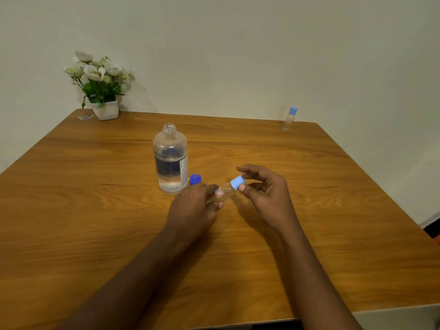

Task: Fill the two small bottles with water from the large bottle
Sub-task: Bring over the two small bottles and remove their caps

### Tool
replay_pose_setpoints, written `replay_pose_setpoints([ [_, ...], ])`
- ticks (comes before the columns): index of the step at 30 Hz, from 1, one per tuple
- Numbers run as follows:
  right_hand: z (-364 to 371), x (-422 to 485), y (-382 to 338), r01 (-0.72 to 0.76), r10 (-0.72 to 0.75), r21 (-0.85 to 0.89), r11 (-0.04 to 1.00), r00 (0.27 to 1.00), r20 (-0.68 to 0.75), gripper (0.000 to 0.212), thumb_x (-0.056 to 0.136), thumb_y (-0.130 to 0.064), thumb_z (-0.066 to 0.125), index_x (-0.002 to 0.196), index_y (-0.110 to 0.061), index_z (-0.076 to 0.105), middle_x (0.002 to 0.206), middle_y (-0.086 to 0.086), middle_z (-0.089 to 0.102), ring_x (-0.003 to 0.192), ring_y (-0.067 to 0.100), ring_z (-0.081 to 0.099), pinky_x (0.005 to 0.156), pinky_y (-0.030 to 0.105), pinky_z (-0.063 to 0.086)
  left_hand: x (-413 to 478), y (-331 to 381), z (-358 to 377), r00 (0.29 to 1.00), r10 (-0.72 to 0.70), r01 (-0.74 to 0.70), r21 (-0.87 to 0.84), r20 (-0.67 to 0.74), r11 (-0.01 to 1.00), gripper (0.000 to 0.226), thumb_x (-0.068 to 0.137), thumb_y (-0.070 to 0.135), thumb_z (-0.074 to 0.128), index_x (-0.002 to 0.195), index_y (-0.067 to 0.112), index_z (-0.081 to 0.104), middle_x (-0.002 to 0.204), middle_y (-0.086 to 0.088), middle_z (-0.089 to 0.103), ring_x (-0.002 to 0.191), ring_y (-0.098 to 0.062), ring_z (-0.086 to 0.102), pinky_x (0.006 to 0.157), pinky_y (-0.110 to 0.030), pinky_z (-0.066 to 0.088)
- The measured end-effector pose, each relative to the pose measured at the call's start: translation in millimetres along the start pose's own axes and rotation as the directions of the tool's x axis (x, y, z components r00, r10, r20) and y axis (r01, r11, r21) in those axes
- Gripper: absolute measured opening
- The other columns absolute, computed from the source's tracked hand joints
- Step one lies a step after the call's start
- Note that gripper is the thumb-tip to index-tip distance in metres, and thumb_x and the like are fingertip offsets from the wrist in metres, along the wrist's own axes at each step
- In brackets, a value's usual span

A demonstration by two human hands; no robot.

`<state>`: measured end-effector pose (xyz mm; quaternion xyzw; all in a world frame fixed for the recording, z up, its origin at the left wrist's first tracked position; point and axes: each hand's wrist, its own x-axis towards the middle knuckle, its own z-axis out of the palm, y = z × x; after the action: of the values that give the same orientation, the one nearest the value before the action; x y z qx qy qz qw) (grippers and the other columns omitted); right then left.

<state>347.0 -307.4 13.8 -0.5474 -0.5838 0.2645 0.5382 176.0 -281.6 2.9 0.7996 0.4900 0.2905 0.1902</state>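
Partly hidden small bottle (225, 192) (left hand (194, 208))

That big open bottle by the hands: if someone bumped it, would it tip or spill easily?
Probably steady against a light knock: the large bottle is wide and partly full of water, so it likely feels heavy low down. A hard shove could spill it, since its neck is uncapped. The dark blue cap sits beside it on the table.
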Motion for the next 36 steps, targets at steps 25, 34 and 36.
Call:
replay_pose_setpoints([
  [25, -4.9, -3.3, -5.8, 0.006, -0.004, -0.034, 0.999, 0.997, 0.073, 0.026, 0.079, 0.002, 0.073, 0.088, -0.022, 0.072, 0.087, -0.006, 0.072, 0.078, 0.007, 0.066, 0.071, 0.024, 0.054, -3.4, 5.4, -6.8, 0.999, 0.008, -0.010, 0.037, 0.044, 0.999, 0.027, 0.086, 0.025, 0.063, 0.113, 0.021, 0.063, 0.096, 0.002, 0.067, 0.086, -0.015, 0.059, 0.076, -0.037, 0.050],
  [34, 4.9, -6.1, -5.8, -0.020, 0.006, 0.101, 0.995, 0.990, 0.142, 0.029, 0.072, 0.012, 0.075, 0.077, -0.015, 0.068, 0.091, 0.001, 0.073, 0.087, 0.014, 0.070, 0.076, 0.029, 0.054, -17.9, -4.7, -24.3, 0.998, -0.030, 0.031, 0.000, 0.056, 1.000, 0.023, 0.085, 0.020, 0.063, 0.108, 0.024, 0.063, 0.086, 0.004, 0.066, 0.079, -0.014, 0.060, 0.071, -0.033, 0.049],
  [36, 7.8, -7.0, -7.5, -0.041, 0.020, 0.124, 0.991, 0.987, 0.162, 0.041, 0.072, 0.011, 0.075, 0.093, -0.023, 0.068, 0.095, 0.001, 0.072, 0.090, 0.015, 0.070, 0.078, 0.028, 0.055, -23.3, -8.3, -27.3, 0.998, -0.035, 0.035, -0.005, 0.051, 0.999, 0.020, 0.085, 0.022, 0.063, 0.105, 0.025, 0.063, 0.083, 0.005, 0.066, 0.078, -0.015, 0.059, 0.071, -0.034, 0.049],
])
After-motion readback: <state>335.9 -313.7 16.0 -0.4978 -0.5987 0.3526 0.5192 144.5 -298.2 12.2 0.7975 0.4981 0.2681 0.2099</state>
